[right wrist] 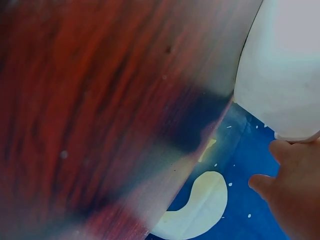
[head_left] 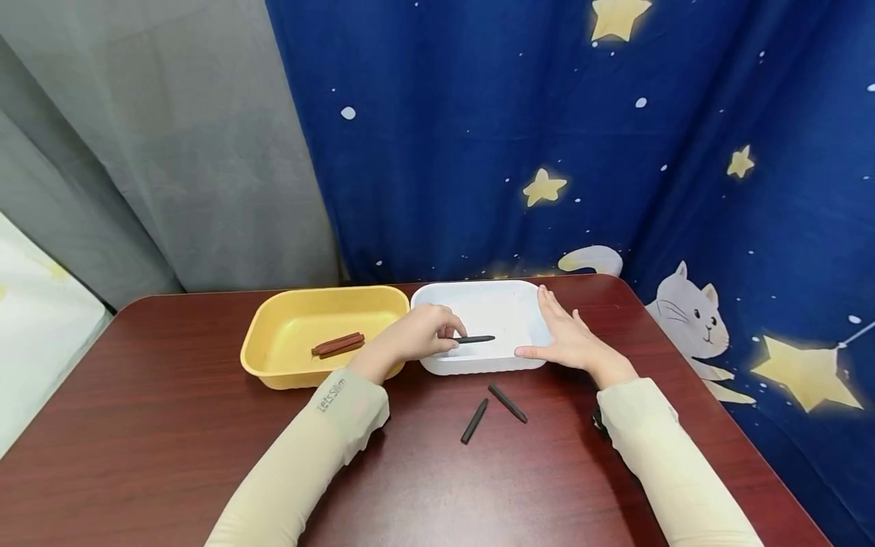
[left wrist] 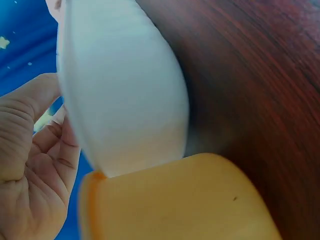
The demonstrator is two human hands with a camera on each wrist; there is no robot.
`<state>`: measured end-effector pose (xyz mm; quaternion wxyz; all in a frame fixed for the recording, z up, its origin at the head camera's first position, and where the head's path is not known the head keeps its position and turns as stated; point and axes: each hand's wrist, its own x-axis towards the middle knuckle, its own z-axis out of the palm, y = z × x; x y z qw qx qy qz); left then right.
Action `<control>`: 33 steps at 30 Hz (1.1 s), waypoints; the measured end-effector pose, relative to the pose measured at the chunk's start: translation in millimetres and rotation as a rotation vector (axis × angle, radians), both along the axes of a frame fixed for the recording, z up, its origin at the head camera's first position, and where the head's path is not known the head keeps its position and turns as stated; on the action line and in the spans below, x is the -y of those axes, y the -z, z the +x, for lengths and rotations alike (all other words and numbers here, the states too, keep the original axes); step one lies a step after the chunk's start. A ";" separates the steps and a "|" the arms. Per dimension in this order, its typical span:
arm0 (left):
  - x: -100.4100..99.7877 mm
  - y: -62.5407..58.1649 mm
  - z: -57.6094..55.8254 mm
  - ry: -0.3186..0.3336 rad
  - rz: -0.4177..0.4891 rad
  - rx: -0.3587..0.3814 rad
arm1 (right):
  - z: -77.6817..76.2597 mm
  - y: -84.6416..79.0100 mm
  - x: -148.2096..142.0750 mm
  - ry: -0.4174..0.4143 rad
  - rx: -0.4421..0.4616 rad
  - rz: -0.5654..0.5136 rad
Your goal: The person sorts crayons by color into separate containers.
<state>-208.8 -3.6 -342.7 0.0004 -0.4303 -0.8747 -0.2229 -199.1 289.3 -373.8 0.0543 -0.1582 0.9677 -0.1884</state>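
Observation:
My left hand (head_left: 425,333) pinches a black crayon (head_left: 475,339) by one end, over the white bin (head_left: 478,366). In the left wrist view, the curled fingers of that hand (left wrist: 35,165) rise past the bin's rim; the crayon is hidden there. Spread wide, my right hand (head_left: 570,338) rests on the bin's right rim, with the thumb at the near side. Two more black crayons, one (head_left: 475,421) nearer and one (head_left: 508,403) to its right, lie on the table in front of the bin.
A yellow bin (head_left: 290,380) stands left of the white one, close against it, with reddish-brown crayons (head_left: 338,345) inside. Both stand near the far edge of the dark red table (head_left: 171,425). Behind hang a grey curtain (head_left: 205,152) and a blue starry one (head_left: 444,152).

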 end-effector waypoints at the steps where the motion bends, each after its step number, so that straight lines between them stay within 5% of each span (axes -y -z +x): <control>1: -0.8 1.7 -3.5 -0.011 -0.003 0.010 | 0.2 -0.6 0.2 0.001 0.003 0.000; 13: -18.0 14.5 -37.7 -0.130 -0.130 0.073 | -1.7 -4.7 -0.7 0.008 0.022 -0.006; 21: -29.8 15.0 -42.4 -0.214 -0.204 0.154 | -2.2 -1.1 -1.4 0.010 0.021 -0.030; 33: -30.9 20.9 -43.2 -0.230 -0.247 0.133 | -0.7 0.4 -1.0 0.015 0.035 -0.025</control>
